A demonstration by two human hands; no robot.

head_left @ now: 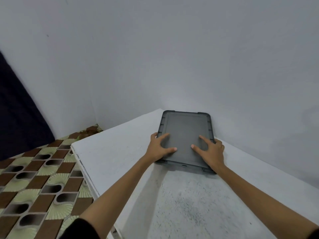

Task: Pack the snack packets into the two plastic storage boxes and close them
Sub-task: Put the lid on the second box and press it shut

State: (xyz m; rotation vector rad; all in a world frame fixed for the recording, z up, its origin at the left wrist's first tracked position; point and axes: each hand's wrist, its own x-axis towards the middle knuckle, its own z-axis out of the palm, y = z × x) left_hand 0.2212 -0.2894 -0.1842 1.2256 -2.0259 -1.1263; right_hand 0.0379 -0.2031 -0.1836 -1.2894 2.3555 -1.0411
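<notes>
Looking down through the head camera, I have the dark grey storage box [185, 167] sitting on the white speckled bench [120, 152], at its far end and close to the pale wall [172, 57]. Its lid [185, 128] is on top, flat and level, so the contents are hidden from me. Both hands are on it now. The left hand [159, 149] grasps the lid's left edge, thumb and forefinger spread on top, the other fingers hooked over the rim. The right hand [213, 151] mirrors it on the right edge, thumb and forefinger flat on the panel. I can't make out any lettering on the lid. Off the bench's left side I see brown-and-cream patterned floor [34, 187] and a dark cloth [19, 118].
</notes>
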